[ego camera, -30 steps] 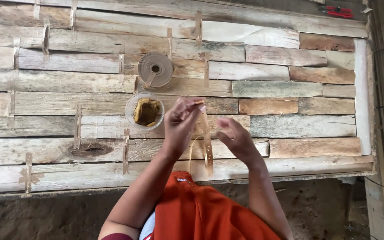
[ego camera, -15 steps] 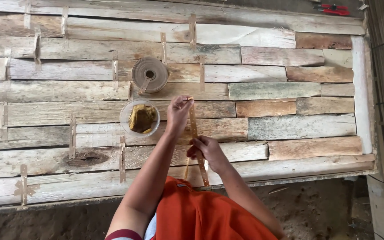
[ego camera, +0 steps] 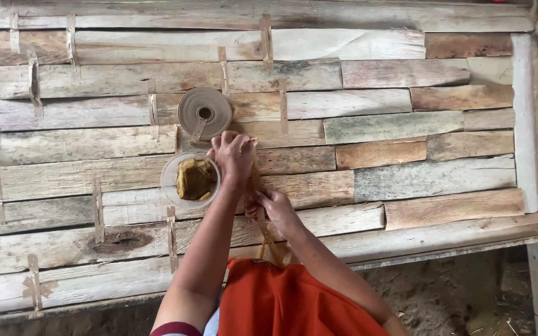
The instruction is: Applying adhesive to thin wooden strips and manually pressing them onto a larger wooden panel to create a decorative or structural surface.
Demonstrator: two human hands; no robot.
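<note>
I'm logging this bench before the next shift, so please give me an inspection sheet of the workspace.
Surface: patchwork wood panel, weathered, short strips stuck across its seams.
Job's things: tan strip running between both hands; tape roll; clear cup holding a brownish lump.
Clutter: nothing seen.
Grippers: left hand closed on the strip's upper end; right hand pinching it lower down.
Cables: nothing seen.
Surroundings: dirt ground below; orange garment.

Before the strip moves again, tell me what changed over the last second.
The right hand slid in along the tan strip, from out on the right to just below the left hand. The left hand kept its pinch on the strip's upper end beside the bowl. Both hands still grip the strip. Bowl and tape roll stayed in place on the veneer sheet.
</note>
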